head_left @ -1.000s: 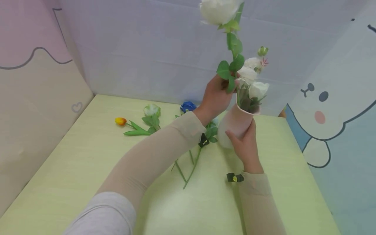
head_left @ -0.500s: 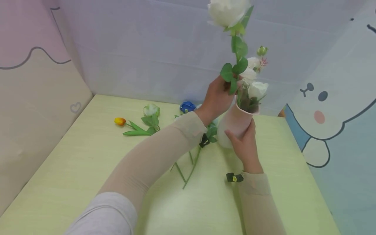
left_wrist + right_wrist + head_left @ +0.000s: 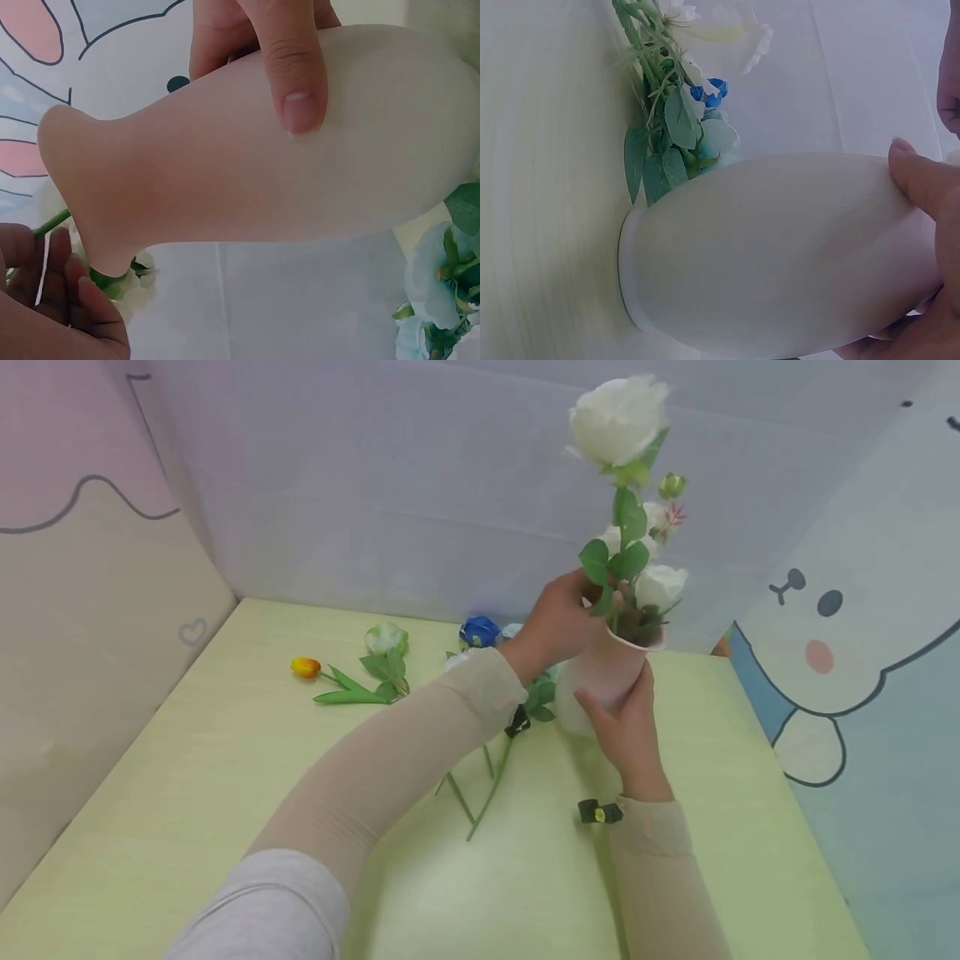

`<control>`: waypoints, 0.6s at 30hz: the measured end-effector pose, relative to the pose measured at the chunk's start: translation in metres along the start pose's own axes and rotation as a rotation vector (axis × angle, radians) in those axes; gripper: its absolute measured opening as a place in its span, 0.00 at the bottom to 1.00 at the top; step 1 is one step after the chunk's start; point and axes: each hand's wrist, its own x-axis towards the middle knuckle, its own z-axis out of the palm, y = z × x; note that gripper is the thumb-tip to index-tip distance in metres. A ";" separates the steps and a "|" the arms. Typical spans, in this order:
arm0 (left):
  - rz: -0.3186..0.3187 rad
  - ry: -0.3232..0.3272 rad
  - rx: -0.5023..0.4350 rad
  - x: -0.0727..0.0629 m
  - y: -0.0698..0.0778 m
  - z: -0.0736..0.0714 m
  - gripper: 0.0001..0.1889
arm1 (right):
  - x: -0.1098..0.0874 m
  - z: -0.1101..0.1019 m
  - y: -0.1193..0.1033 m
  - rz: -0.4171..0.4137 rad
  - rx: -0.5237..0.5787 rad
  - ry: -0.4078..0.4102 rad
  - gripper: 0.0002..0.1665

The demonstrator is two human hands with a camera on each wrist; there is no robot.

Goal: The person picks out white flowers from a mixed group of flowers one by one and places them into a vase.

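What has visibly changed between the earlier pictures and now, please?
The left hand has moved down and to the right, lowering the large white flower it holds toward the vase. Nothing was newly grasped or released. The right hand, vase, orange tulip and blue flower stayed put.

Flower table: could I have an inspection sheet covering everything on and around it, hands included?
Surface: pale yellow table, flowers lying on it.
Job's things: vase holding smaller white flowers; large white flower held over its mouth, stem end hidden.
Clutter: loose orange tulip, blue flower and green-white flower, others partly hidden.
Hands: left hand holds the large white flower's stem; right hand grips the vase.
Cables: nothing seen.
Surroundings: pale backdrop behind, printed panels at both sides.
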 end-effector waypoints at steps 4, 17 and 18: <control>-0.067 -0.040 0.133 0.003 0.002 -0.001 0.11 | 0.000 -0.001 -0.001 0.014 0.000 -0.006 0.62; -0.113 0.035 0.077 0.006 -0.011 -0.008 0.12 | 0.001 -0.001 0.001 0.014 0.005 0.005 0.62; -0.105 0.038 0.071 0.006 -0.012 -0.008 0.12 | 0.001 -0.001 0.001 0.009 0.009 0.006 0.62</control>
